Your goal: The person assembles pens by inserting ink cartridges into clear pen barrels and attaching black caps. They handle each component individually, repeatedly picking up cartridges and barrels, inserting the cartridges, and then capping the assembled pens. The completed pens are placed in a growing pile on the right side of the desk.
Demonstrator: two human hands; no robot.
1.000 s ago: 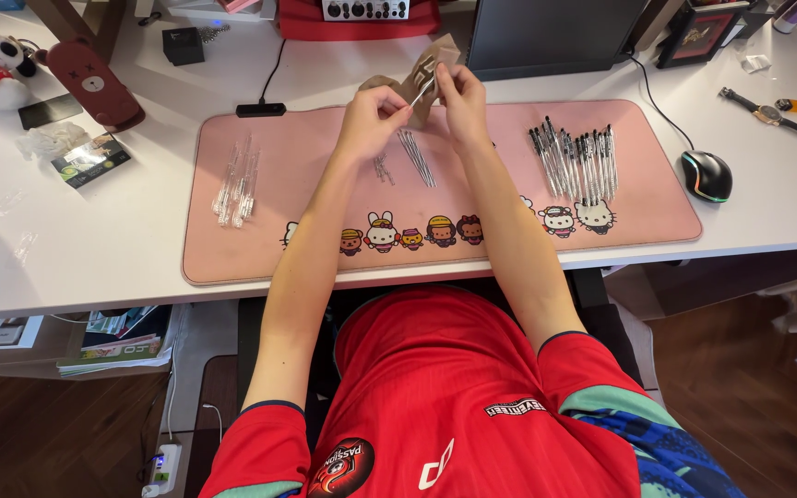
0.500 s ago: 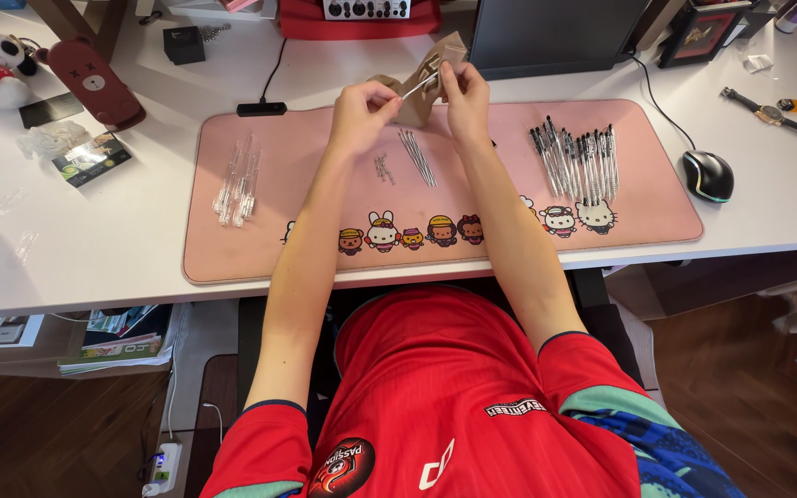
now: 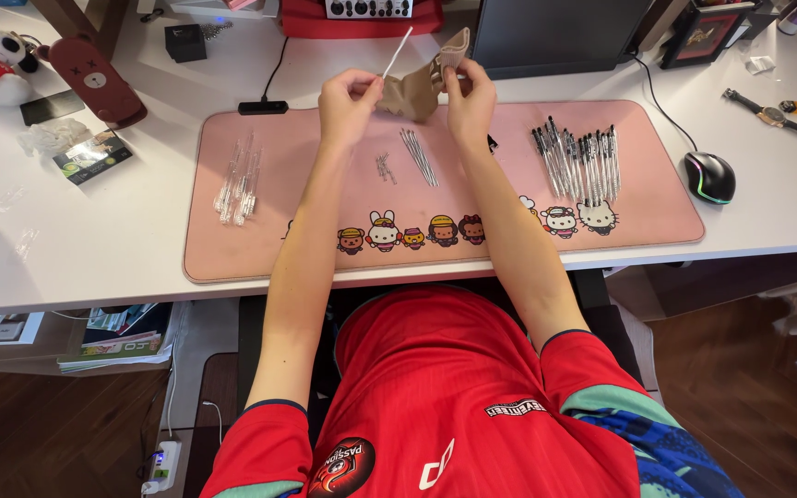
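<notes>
On the left of the pink desk mat (image 3: 232, 249), a loose heap of clear pen barrels (image 3: 238, 175) lies well apart from the hands. The left hand (image 3: 348, 101) is raised above the mat's far edge, its fingers pinched on the lower end of a thin white refill tube (image 3: 397, 53) that slants up and to the right. The tube looks very light, slim and smooth, likely to bend or slip, so a hold close to its end between thumb and forefinger seems best. Just beside it, the right hand (image 3: 469, 97) grips a small tan paper pouch (image 3: 422, 83) by its upper edge; it looks soft, crumpled and nearly weightless. Below the hands lie small metal springs (image 3: 383, 167) and a bundle of thin refills (image 3: 419, 157). Farther right a row of assembled pens (image 3: 579, 162) rests on the mat. The white desk (image 3: 122, 231) is flat and cluttered, with a computer mouse (image 3: 709, 176) at the right.
</notes>
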